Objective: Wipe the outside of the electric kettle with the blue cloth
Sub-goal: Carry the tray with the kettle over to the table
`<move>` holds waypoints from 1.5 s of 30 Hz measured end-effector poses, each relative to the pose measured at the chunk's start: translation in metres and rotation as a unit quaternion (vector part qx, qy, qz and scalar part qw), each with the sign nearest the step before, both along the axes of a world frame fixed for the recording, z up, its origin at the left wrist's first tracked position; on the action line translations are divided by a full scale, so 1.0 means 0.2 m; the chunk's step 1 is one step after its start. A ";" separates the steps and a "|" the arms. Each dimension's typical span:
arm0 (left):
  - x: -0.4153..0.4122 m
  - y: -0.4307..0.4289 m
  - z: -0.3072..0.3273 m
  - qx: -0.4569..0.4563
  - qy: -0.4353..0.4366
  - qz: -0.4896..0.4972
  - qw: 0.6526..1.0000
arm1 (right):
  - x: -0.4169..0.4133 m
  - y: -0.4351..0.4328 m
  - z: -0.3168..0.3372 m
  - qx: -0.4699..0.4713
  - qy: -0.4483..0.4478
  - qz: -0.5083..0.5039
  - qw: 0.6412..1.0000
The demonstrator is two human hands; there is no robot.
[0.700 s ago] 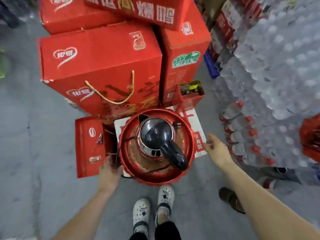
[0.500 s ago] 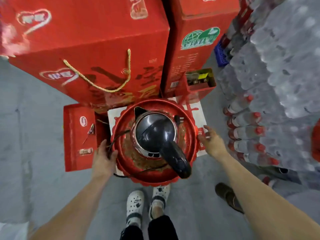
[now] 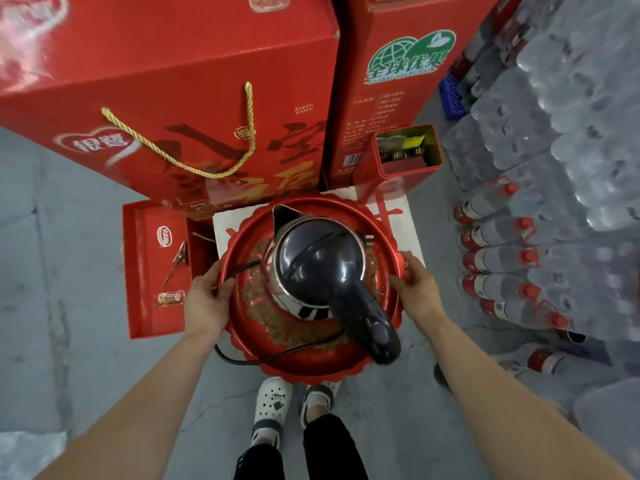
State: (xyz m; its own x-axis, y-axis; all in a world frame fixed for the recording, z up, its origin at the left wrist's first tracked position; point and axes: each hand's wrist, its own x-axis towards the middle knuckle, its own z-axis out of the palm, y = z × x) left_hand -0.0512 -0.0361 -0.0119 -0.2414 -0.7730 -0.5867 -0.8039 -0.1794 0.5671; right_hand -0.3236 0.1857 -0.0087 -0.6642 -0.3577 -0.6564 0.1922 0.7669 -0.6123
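Nearest the camera, the person's shoes (image 3: 273, 407) stand on the grey floor (image 3: 69, 341), toes just under the near edge of a red tray (image 3: 311, 370). Both forearms reach forward to it. The left hand (image 3: 207, 299) grasps the tray's left rim and the right hand (image 3: 417, 292) grasps its right rim, each with fingers curled over the edge, so neither is free.

The kettle (image 3: 318, 265) stands upright in the middle of the tray, between the hands and about as near to one as the other. Its long axis runs from the handle (image 3: 374, 327), which points toward the person and a little right, to the spout (image 3: 281, 213), which points away. I judge the right hand the better placed to take the handle. A black cord (image 3: 277, 355) trails over the tray's near-left rim and could snag if the tray is lifted.

No cloth is in view, so wiping has not begun; it must be fetched first.

Beyond the tray stand red boxes (image 3: 194, 81), with an open tin (image 3: 408, 150) beside them, and bottles (image 3: 502, 258) are stacked to the right.
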 end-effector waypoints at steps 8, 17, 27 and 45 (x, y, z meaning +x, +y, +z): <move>0.08 0.07 0.28 -0.001 0.066 -0.032 0.997 | 0.21 0.19 0.33 -0.006 0.019 -0.059 0.998; 0.38 0.19 0.86 0.005 0.160 -0.120 0.980 | 0.84 0.57 0.92 -0.035 0.066 -0.179 0.981; 0.66 0.62 1.24 0.012 0.176 -0.269 0.947 | 1.64 1.25 1.30 -0.047 0.122 -0.326 0.936; 1.09 3.00 1.37 0.108 0.199 -0.579 0.783 | 3.38 3.39 1.43 0.013 0.186 -0.635 0.750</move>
